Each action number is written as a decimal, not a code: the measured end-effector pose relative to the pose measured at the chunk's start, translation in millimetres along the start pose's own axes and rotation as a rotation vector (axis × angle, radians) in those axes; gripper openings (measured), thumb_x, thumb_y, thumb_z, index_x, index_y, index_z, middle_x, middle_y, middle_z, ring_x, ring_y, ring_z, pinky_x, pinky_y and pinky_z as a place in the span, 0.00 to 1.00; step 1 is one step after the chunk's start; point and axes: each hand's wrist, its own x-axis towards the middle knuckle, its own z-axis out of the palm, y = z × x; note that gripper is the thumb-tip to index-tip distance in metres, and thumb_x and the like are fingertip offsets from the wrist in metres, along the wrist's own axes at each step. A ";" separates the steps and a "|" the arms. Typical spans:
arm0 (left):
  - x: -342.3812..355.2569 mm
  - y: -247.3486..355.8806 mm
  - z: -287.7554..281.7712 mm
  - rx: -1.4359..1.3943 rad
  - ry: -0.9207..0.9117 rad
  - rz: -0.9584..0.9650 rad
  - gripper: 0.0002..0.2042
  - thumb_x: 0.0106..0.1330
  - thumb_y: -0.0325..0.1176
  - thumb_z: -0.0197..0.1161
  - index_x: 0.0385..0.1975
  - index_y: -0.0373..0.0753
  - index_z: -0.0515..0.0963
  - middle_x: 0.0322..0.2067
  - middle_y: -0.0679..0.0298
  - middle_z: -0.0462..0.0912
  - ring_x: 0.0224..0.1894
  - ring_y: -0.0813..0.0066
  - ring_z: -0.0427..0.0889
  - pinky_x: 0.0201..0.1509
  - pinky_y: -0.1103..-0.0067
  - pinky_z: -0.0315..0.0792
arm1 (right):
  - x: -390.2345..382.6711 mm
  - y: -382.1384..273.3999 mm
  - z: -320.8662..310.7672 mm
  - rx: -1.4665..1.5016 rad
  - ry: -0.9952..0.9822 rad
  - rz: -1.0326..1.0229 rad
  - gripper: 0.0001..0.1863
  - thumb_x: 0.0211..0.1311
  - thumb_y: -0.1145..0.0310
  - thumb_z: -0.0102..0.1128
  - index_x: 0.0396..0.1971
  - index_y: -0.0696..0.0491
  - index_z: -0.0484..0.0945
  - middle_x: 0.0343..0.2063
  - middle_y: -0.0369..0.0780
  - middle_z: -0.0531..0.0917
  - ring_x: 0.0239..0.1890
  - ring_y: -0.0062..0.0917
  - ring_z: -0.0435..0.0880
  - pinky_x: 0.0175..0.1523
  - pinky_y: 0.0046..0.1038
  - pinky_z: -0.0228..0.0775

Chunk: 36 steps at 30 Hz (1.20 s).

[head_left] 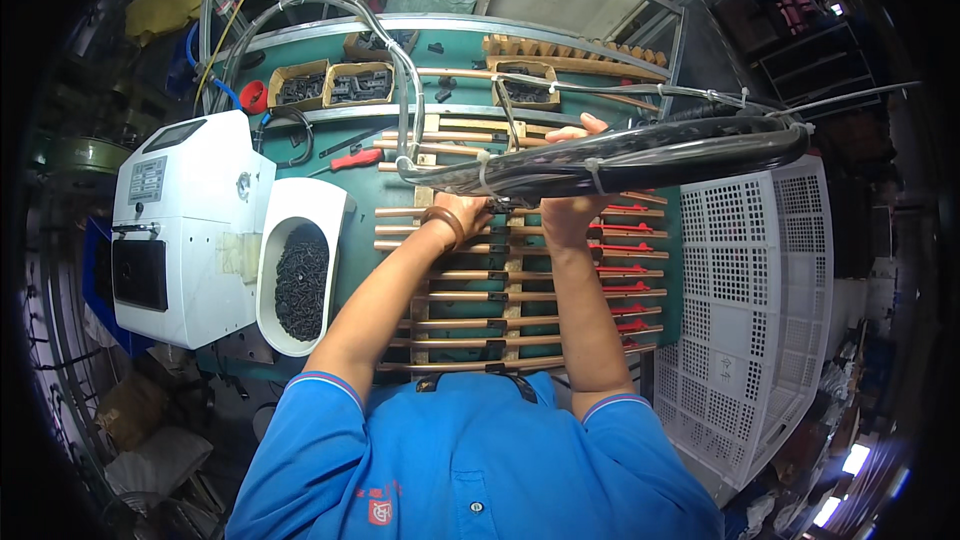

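Observation:
My left hand (462, 210), with a brown bangle at the wrist, is at a black fitting (497, 206) on the copper tubes; its fingertips are partly hidden. My right hand (570, 215) grips a long black tool (640, 155) bundled with hoses, fingertips showing above it. The tool hides much of both hands' grip. Copper tubes (450, 297) lie crosswise in rows on wooden strips (514, 310), with black fittings in the middle and red parts (630, 325) toward their right ends.
A white machine (180, 240) with a white bowl (300, 192) of small black parts stands left. A red-handled screwdriver (355, 159) lies behind it. Boxes of black parts (358, 85) sit at the back. A white plastic crate (730, 300) stands right; a metal frame (440, 23) spans the back.

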 end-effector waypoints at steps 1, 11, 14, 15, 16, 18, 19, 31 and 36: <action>0.7 0.2 0.9 0.025 -0.011 -0.009 0.13 0.57 0.41 0.63 0.36 0.41 0.76 0.32 0.52 0.81 0.35 0.50 0.80 0.38 0.63 0.74 | -1.2 -1.1 0.6 -0.007 -0.006 0.007 0.25 0.57 0.66 0.62 0.50 0.61 0.64 0.29 0.41 0.78 0.31 0.19 0.77 0.41 0.20 0.70; 1.2 -35.9 14.7 -0.185 -0.052 -0.116 0.25 0.63 0.42 0.57 0.60 0.44 0.64 0.61 0.57 0.63 0.64 0.56 0.59 0.69 0.66 0.53 | -20.6 25.5 -0.7 0.244 0.020 0.123 0.17 0.55 0.66 0.61 0.41 0.56 0.68 0.32 0.35 0.74 0.33 0.20 0.73 0.43 0.23 0.70; -16.4 -73.8 28.0 0.018 0.281 0.012 0.27 0.55 0.55 0.62 0.53 0.48 0.71 0.51 0.59 0.75 0.52 0.56 0.73 0.58 0.64 0.64 | -26.4 27.0 8.4 0.200 0.083 0.206 0.17 0.53 0.65 0.63 0.39 0.56 0.71 0.31 0.35 0.75 0.32 0.20 0.73 0.43 0.25 0.69; -20.2 -72.0 28.6 0.227 0.330 0.096 0.26 0.58 0.55 0.59 0.53 0.48 0.72 0.52 0.58 0.75 0.53 0.55 0.73 0.57 0.65 0.65 | -25.5 26.6 9.5 0.202 0.077 0.190 0.15 0.52 0.67 0.63 0.38 0.56 0.71 0.31 0.36 0.74 0.32 0.20 0.73 0.43 0.25 0.69; -22.2 -71.4 27.9 0.306 0.310 0.116 0.26 0.59 0.55 0.57 0.55 0.48 0.69 0.54 0.58 0.73 0.54 0.55 0.72 0.58 0.65 0.64 | -22.3 27.2 10.4 0.241 0.053 0.122 0.14 0.52 0.68 0.62 0.37 0.56 0.71 0.31 0.36 0.74 0.31 0.20 0.73 0.42 0.25 0.69; -23.2 -70.0 24.6 0.324 0.069 0.069 0.27 0.61 0.55 0.54 0.58 0.49 0.65 0.57 0.58 0.68 0.57 0.56 0.69 0.60 0.65 0.62 | -22.1 24.0 12.6 0.294 0.023 0.109 0.12 0.51 0.70 0.63 0.33 0.56 0.70 0.28 0.35 0.75 0.28 0.19 0.72 0.39 0.23 0.68; -22.0 -69.0 22.0 0.328 -0.048 0.040 0.28 0.63 0.55 0.52 0.60 0.50 0.62 0.58 0.57 0.66 0.58 0.56 0.68 0.62 0.66 0.61 | -20.9 23.0 13.8 0.321 0.008 0.100 0.12 0.50 0.71 0.63 0.31 0.56 0.70 0.26 0.34 0.75 0.27 0.19 0.72 0.37 0.22 0.68; -34.5 -25.9 -22.9 0.036 0.181 -0.033 0.15 0.57 0.48 0.63 0.40 0.50 0.79 0.39 0.64 0.77 0.43 0.62 0.77 0.44 0.69 0.73 | 11.9 -44.4 6.6 0.346 0.021 0.242 0.16 0.53 0.81 0.53 0.44 0.61 0.68 0.32 0.41 0.79 0.31 0.20 0.79 0.33 0.21 0.74; -45.4 16.8 -5.8 -0.041 0.239 0.045 0.13 0.54 0.43 0.66 0.38 0.49 0.79 0.32 0.64 0.76 0.36 0.61 0.79 0.38 0.68 0.74 | 35.9 -88.2 -8.4 0.214 0.010 0.224 0.19 0.55 0.81 0.50 0.49 0.64 0.64 0.29 0.42 0.80 0.22 0.20 0.79 0.32 0.21 0.74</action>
